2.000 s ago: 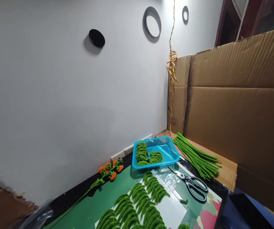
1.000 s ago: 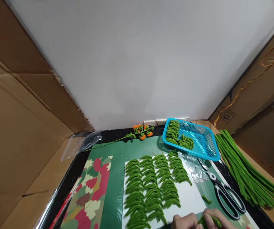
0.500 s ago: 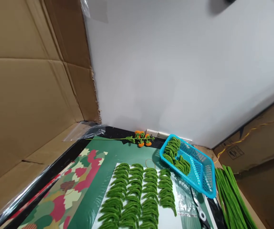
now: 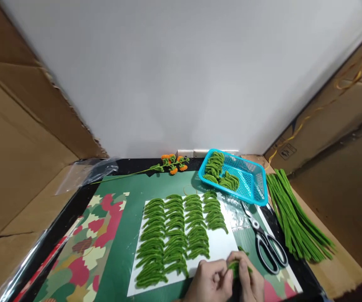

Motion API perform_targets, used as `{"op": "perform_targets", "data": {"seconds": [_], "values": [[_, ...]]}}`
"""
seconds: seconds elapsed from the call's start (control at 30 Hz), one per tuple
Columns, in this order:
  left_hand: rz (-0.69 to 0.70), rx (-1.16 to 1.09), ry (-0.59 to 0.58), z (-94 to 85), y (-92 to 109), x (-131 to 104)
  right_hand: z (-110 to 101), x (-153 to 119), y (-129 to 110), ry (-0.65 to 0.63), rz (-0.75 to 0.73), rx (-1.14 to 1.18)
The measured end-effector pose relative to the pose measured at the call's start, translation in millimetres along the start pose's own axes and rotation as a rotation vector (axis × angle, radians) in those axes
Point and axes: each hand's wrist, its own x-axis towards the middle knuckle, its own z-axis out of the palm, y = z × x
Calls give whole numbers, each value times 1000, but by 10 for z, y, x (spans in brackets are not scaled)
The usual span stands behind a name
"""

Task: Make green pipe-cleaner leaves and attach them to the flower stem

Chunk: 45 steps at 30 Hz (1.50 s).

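Observation:
At the bottom of the view my left hand [image 4: 206, 280] and my right hand [image 4: 250, 278] come together over the near edge of the white sheet [image 4: 217, 253]. Both pinch a small fuzzy green pipe-cleaner leaf [image 4: 234, 267], partly hidden by my fingers. Another bit of green shows just behind my right hand. Curved green pipe-cleaner leaves [image 4: 175, 228] lie on the sheet in several columns, the rightmost one shorter. To the right of my hands, scissors [image 4: 267, 242] with black and white handles lie on the mat.
A blue plastic basket [image 4: 256, 199] with more green leaves stands at the back right. Beside it lies a bundle of green pipe-cleaner stems [image 4: 294, 218]. An orange flower stem [image 4: 172, 159] rests along the back. Cardboard walls [image 4: 20, 121] enclose both sides; the green mat [image 4: 118, 235] covers the table.
My view has levelled and turned slightly right and down. Both hands, out of sight before, now show at the bottom, holding a green leaf. The scissors are now fully visible.

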Motion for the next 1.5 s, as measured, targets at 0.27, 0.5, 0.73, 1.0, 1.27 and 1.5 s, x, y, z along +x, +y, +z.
{"op": "perform_targets", "data": {"seconds": [0.27, 0.5, 0.73, 1.0, 1.27, 1.5], "values": [[13, 45, -38, 6, 32, -67, -91, -99, -145, 7, 0, -7], [27, 27, -29, 0, 38, -34, -124, -85, -198, 2, 73, 85], [40, 7, -59, 6, 52, -14, -103, -38, -263, 15, 46, 54], [11, -39, -36, -18, 69, -13, -126, -67, -143, -10, 80, 196], [-2, -66, -120, 4, 97, -20, -133, -123, -167, 172, -20, 80], [-14, -27, -134, -5, 76, -31, -200, -116, -250, 129, -38, 45]]}}
